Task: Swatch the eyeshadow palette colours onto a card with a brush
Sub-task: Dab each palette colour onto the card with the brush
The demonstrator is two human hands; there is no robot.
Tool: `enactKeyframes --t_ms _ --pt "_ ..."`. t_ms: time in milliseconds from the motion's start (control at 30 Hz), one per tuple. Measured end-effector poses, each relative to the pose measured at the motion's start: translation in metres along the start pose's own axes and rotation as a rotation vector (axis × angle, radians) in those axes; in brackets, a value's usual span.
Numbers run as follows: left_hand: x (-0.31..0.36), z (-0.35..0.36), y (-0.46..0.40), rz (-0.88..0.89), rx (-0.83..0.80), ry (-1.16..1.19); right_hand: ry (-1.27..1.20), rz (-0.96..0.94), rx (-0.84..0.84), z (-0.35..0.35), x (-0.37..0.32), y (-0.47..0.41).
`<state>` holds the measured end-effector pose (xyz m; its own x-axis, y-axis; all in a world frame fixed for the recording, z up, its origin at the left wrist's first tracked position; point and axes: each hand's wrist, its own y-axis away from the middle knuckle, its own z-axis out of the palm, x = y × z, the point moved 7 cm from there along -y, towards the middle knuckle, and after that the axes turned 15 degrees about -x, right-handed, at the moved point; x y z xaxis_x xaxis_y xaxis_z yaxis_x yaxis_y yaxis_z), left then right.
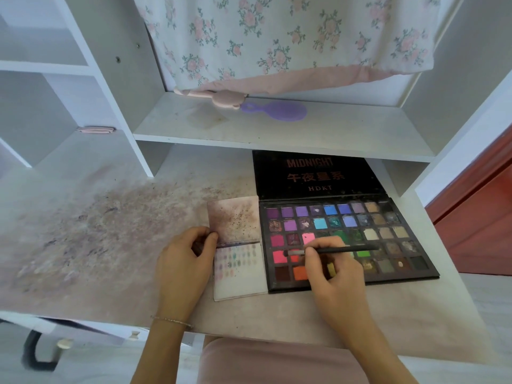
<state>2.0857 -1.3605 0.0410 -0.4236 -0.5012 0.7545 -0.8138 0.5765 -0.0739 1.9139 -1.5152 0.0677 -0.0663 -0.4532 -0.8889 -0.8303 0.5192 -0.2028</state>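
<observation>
An open black eyeshadow palette [388,234] with several coloured pans lies on the desk, its lid [315,173] standing up behind. Left of it lies a white card [241,275] with rows of small colour swatches; the card's stained upper flap [235,217] is folded back. My right hand [332,270] grips a thin black brush [340,249] lying level over the palette, its tip at the pink-red pans in the left columns. My left hand [184,261] pinches the card's left edge at the fold, holding it down.
The desk top [83,231] left of the card is smeared with powder stains. A shelf [277,128] above the palette holds a purple hairbrush [277,110] and a pink object [221,99]. Floral cloth [277,37] hangs behind. A pink stool cushion [277,361] sits below the desk edge.
</observation>
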Motion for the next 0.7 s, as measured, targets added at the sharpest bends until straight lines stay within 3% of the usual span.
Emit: enactKeyframes --t_ms 367,700 --pt "0.002 -0.001 0.000 0.029 0.001 -0.021 0.027 0.029 -0.290 0.057 -0.007 -0.009" --pt "0.002 -0.001 0.000 0.027 -0.001 -0.001 0.066 0.038 -0.311 0.060 -0.006 -0.009"
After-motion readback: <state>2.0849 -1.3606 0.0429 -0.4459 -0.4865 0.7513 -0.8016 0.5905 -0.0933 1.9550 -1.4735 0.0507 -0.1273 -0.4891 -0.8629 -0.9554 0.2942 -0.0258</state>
